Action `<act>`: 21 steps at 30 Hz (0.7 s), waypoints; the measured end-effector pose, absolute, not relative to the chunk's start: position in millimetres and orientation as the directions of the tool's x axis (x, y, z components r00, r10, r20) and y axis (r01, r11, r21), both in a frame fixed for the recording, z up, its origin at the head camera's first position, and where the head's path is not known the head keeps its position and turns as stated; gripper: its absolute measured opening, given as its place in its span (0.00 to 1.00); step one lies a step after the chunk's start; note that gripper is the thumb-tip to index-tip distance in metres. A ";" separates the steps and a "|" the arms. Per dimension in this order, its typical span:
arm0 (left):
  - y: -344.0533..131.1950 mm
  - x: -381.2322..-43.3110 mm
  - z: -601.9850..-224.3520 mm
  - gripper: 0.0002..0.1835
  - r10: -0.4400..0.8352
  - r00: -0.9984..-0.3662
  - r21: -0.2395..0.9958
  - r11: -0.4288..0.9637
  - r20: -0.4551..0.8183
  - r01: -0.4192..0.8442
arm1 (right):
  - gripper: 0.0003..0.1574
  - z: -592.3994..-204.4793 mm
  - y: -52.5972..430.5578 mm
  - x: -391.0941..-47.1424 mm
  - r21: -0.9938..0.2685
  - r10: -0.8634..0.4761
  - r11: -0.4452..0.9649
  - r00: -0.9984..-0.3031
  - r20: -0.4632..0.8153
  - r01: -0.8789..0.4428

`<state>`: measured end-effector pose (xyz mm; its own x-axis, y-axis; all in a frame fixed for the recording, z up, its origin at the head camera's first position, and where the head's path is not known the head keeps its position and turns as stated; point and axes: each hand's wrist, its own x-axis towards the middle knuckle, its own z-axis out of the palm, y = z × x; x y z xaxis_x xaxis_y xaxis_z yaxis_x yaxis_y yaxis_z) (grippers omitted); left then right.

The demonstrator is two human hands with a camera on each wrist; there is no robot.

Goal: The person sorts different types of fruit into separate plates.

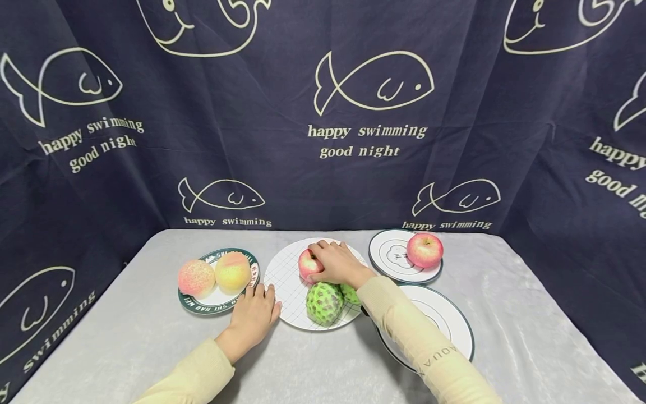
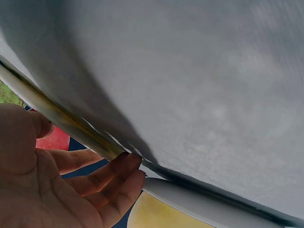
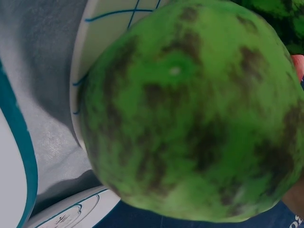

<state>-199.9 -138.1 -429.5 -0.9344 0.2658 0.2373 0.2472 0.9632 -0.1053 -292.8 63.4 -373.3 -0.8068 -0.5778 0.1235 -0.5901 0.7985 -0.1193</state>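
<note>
On the white plate with a grid pattern [image 1: 282, 280], my right hand [image 1: 337, 262] grips a red apple [image 1: 305, 266] from above. Two green sugar apples lie just in front of that hand: one sugar apple [image 1: 324, 304] in full sight, the other [image 1: 351, 294] partly behind the right forearm. A sugar apple [image 3: 190, 123] fills most of the right wrist view and hides the fingers there. My left hand [image 1: 253, 315] holds nothing, its fingers extended between the grid plate and a green-rimmed plate [image 1: 214, 309]. In the left wrist view its fingertips [image 2: 130, 161] are close to the plate edge.
Two peaches, one pinkish [image 1: 195, 278] and one yellower [image 1: 232, 272], sit on the green-rimmed plate. At the back right, a white plate [image 1: 387, 252] carries another red apple [image 1: 425, 251]. A larger white plate [image 1: 451, 320] lies partly under the right forearm. Dark fabric [image 1: 282, 168] hangs behind the table.
</note>
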 end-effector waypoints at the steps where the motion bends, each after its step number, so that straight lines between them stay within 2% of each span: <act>1: -138.4 -200.1 -429.9 0.24 0.267 -0.933 -0.106 0.963 0.240 0.248 | 0.41 -373.4 63.2 -292.9 -0.121 -0.576 0.799 -0.808 0.124 -0.589; 21: -138.2 -200.9 -431.5 0.23 0.265 -0.931 -0.109 0.963 0.252 0.245 | 0.40 -375.2 68.3 -296.8 -0.100 -0.570 0.801 -0.803 0.175 -0.590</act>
